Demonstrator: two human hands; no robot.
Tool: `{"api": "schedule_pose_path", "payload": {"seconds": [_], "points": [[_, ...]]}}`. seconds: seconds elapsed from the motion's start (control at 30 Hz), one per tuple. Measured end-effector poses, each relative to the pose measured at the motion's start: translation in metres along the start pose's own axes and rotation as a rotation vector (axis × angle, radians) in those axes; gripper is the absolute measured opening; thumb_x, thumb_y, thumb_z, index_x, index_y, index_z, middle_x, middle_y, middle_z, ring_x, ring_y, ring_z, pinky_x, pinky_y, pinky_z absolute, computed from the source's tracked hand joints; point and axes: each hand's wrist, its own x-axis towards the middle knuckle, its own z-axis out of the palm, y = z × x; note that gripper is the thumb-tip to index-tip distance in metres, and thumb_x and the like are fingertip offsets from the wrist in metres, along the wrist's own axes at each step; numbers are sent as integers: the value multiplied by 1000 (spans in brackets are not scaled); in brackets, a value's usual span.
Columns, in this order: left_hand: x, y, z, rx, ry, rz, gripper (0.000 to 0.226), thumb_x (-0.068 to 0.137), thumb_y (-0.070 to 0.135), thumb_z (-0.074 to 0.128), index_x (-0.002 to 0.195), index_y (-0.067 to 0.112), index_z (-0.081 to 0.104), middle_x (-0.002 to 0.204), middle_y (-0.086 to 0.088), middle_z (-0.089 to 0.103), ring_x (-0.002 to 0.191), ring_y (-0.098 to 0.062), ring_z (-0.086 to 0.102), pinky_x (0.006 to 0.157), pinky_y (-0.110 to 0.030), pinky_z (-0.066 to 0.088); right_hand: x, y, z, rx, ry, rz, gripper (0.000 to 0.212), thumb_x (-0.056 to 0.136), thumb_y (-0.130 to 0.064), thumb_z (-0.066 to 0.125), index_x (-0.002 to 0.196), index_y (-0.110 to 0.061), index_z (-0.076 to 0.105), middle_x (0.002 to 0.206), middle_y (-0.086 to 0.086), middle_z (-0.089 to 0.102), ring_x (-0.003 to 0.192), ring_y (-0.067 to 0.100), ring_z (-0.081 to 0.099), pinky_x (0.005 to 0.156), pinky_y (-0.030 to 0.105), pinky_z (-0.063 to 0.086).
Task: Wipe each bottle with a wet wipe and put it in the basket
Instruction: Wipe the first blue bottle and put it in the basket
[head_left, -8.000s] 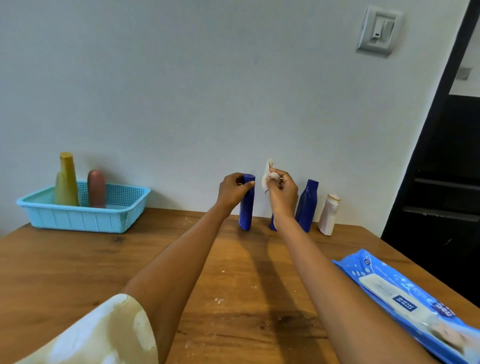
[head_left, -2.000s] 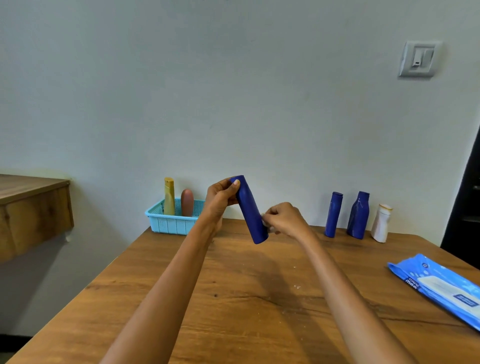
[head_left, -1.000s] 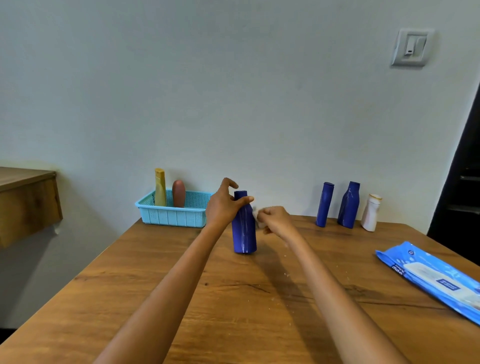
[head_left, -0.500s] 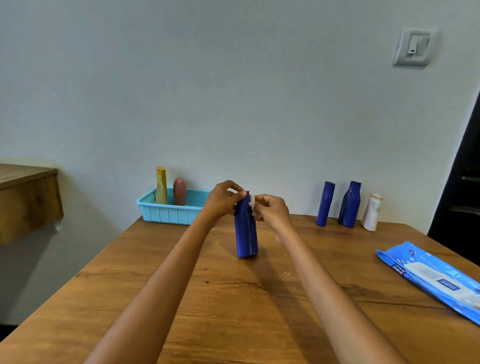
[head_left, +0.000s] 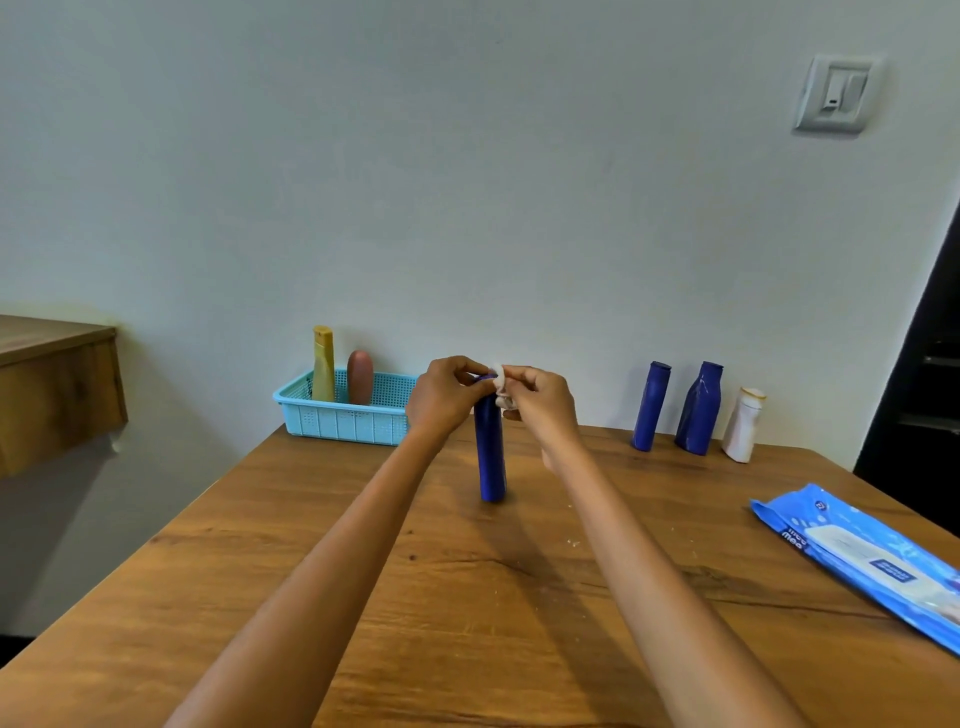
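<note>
Wood table: a brown wooden tabletop (head_left: 467, 597) fills the head view; one tall dark-blue cylindrical bottle (head_left: 491, 457) stands upright on it near the middle.
Left hand: the left hand (head_left: 441, 397) has its fingers curled round the bottle's top.
Right hand: the right hand (head_left: 540, 402) pinches a small crumpled white wet wipe (head_left: 500, 384) against the same top; fingers bent tight.
Basket: a light-blue perforated plastic basket (head_left: 343, 421) sits at the table's far left edge by the wall, well apart from the held bottle.
In the basket: two bottles, a yellow tapered one (head_left: 323, 364) and a reddish-brown rounded one (head_left: 360, 376), both upright.
Waiting row: three by the wall at the far right, a slim dark-blue bottle (head_left: 649, 405), a wider dark-blue bottle (head_left: 698, 410) and a small white bottle (head_left: 744, 423), close together.
In the way: nothing stands between the held bottle and the basket.
Nearby: a blue wet-wipe packet (head_left: 862, 556) lies flat at the right edge; a white wall switch (head_left: 834, 96) is high up; a wooden shelf (head_left: 57, 384) juts from the left.
Hidden: the bottle's cap is covered by both hands; the packet is cut off by the frame; most of the wipe is buried in the fingers.
Count: six bottles, one basket, one packet, one wipe.
</note>
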Motion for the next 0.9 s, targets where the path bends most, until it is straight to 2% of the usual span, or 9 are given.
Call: {"api": "schedule_pose_path", "payload": {"seconds": [0.17,0.27,0.37,0.47,0.57,0.63,0.7,0.8,0.9], "points": [[0,-6,-8,79,45,-11,21,79,50,66,86,31,65,82,11,67,83,-13,63,72,-33,49,-10,23,-5,-113,-71,107,8,88,-12,61,94,-9,66,80,-3,66,61,1,61,47,11,44],[3,-5,-13,84,1,18,28,86,54,54,79,30,65,84,8,69,79,-17,66,79,-44,55,-11,35,-6,-254,-41,139,6,91,-13,58,94,-14,62,86,-3,65,67,3,59,54,15,45],[4,-1,-16,160,-38,58,27,88,50,56,89,27,70,93,5,71,79,-17,65,78,-43,56,-7,26,-1,-131,52,84,12,92,-11,56,101,-13,63,86,-2,66,69,5,62,54,13,47],[6,3,-17,150,-83,78,26,86,46,60,96,25,72,96,4,72,74,-15,64,77,-42,57,-5,9,3,-36,112,-27,9,89,-17,61,95,-13,66,85,-1,68,66,4,63,54,11,47],[6,4,-18,145,-90,71,25,83,48,63,92,26,73,94,3,72,71,-15,65,76,-42,57,-6,9,5,-89,93,-23,9,86,-19,63,89,-10,63,80,0,65,71,10,63,60,20,52],[6,1,-19,150,-67,58,26,82,49,63,90,26,73,96,2,72,79,-17,66,77,-42,57,-5,15,4,-124,59,48,7,84,-19,62,83,-12,61,81,3,66,79,19,65,71,33,56],[6,-1,-20,160,-50,57,27,83,48,63,92,24,73,102,2,71,93,-17,64,81,-41,54,-4,18,1,-162,40,95,8,82,-21,62,79,-13,60,81,3,66,82,20,64,76,36,54],[5,0,-20,191,-27,81,30,83,47,63,95,21,73,112,0,68,106,-19,59,89,-42,49,-3,17,2,-129,73,71,10,83,-23,65,83,-13,63,83,0,67,81,16,65,76,35,55],[5,2,-20,251,7,140,25,85,43,64,93,21,73,114,0,66,110,-21,56,95,-46,44,-5,7,8,-14,117,-52,9,84,-21,67,90,-15,65,87,-3,67,83,11,64,73,27,54]]}}
